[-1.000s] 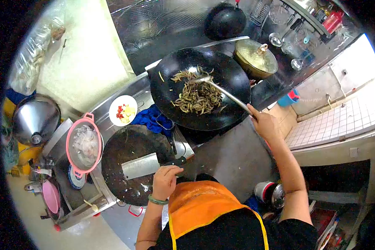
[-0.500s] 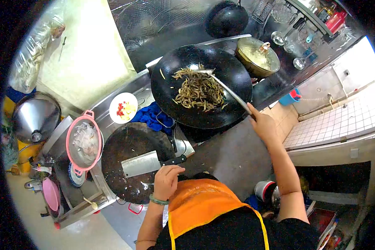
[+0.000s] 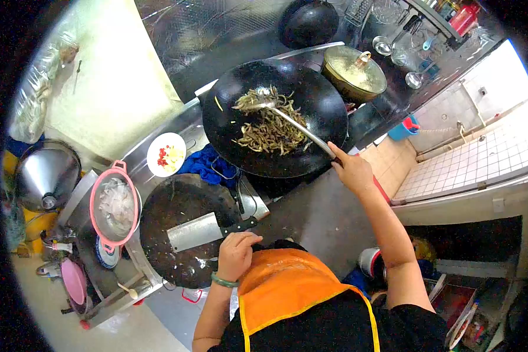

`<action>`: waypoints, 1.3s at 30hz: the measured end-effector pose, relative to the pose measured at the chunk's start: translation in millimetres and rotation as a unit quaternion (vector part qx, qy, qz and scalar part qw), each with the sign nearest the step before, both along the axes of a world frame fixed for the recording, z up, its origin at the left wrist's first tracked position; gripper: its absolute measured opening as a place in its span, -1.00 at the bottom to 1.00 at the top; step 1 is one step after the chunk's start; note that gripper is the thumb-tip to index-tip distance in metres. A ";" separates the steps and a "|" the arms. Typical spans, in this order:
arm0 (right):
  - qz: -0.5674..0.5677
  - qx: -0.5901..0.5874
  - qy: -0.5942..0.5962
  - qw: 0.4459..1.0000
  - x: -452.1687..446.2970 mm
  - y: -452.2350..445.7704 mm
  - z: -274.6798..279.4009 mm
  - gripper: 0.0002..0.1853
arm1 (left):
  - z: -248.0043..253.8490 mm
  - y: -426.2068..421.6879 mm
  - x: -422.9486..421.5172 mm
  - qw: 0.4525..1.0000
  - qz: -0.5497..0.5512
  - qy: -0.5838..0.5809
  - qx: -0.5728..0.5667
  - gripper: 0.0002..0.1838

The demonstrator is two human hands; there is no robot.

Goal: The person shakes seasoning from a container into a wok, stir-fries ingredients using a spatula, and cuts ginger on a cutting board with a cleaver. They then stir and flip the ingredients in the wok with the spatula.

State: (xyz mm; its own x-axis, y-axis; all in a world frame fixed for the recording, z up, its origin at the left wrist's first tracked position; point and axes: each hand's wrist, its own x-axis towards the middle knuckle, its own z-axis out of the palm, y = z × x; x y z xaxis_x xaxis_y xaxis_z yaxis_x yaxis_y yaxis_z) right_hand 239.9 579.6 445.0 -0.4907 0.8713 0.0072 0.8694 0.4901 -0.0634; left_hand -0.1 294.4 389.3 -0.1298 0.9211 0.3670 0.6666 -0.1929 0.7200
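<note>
My right hand [image 3: 355,171] is wrapped round the long handle of a metal wok spatula [image 3: 302,130]. Its head rests among brown-green strips of food [image 3: 276,126] in a large black wok [image 3: 223,138], partly covered by them. My left hand [image 3: 236,253], a green bangle at its wrist, hovers by the orange apron [image 3: 293,281] with fingers curled and nothing visible in them. Just beyond it, apart from the fingers, lies a cleaver [image 3: 195,232] with a black handle on a round dark chopping board [image 3: 164,205].
Left of the wok are a white plate [image 3: 154,161] with red and pale-yellow pieces, a blue cloth [image 3: 198,167] and a pink basket [image 3: 94,202]. A glass-lidded pot [image 3: 355,73] stands at its right. Ladles [image 3: 413,80] hang on the back wall.
The spatula head has shifted left through the food, and my right hand has moved slightly left with it. The whole view has slid a little. My left hand stays by the apron.
</note>
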 end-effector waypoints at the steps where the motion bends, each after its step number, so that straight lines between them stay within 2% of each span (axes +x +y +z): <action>1: -0.016 0.002 -0.005 1.000 -6.0 0.6 -0.4 -0.46 | 2.1 2.1 -0.8 1.000 0.000 -0.002 0.002 -0.69; 4: 0.012 -0.031 -0.038 0.999 18.1 -7.8 13.1 -0.43 | 3.0 2.0 -0.4 1.000 -0.003 -0.008 0.003 -0.69; 7: 0.021 -0.079 0.011 0.997 53.4 -41.0 48.9 -0.42 | -1.5 -3.8 -0.3 1.000 0.011 -0.004 0.001 -0.69; 10: -0.001 -0.055 -0.027 0.998 76.7 -57.1 61.4 -0.40 | -5.6 -11.6 -0.2 1.000 0.025 -0.004 -0.004 -0.69; 13: 0.039 -0.049 0.004 0.998 77.6 -29.0 20.5 -0.39 | -7.6 -9.4 2.3 1.000 0.011 -0.008 0.001 -0.69; 15: -0.007 -0.032 -0.024 0.999 39.2 -12.6 6.7 -0.39 | -4.8 -3.5 4.5 1.000 -0.004 -0.006 0.004 -0.69; 17: -0.013 0.014 0.047 0.999 8.7 -0.3 -9.2 -0.39 | 3.6 1.5 5.6 1.000 -0.011 -0.005 -0.003 -0.68; 18: -0.013 0.004 0.031 0.999 -2.6 1.2 -11.0 -0.39 | 6.2 4.1 6.5 1.000 -0.016 -0.005 -0.006 -0.67; 20: -0.016 -0.018 -0.003 1.000 -14.0 0.3 -11.1 -0.38 | 5.6 7.8 7.5 1.000 -0.022 -0.001 0.007 -0.68; 23: 0.060 -0.070 0.050 0.995 19.3 -22.9 8.2 -0.37 | -2.3 4.6 8.1 1.000 -0.019 0.004 0.007 -0.69; 29: 0.023 -0.125 0.072 0.989 58.3 -48.9 29.0 -0.43 | -7.5 -4.1 11.2 1.000 -0.019 -0.001 -0.014 -0.70; 35: -0.012 -0.060 0.115 0.991 80.6 -16.2 -1.8 -0.45 | 3.1 3.4 11.8 1.000 -0.026 0.004 0.010 -0.70; 39: 0.013 -0.098 0.121 0.988 87.5 -27.5 29.1 -0.42 | 3.9 2.0 10.5 1.000 -0.021 0.011 0.015 -0.70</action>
State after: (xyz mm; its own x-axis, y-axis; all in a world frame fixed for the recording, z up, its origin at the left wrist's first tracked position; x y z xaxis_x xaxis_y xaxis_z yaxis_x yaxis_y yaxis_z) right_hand 327.3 552.1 474.1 -0.5177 0.8546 -0.0410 0.8045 0.4699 -0.3632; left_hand 10.4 296.4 393.3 -0.0836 0.9141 0.3968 0.6730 -0.2419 0.6990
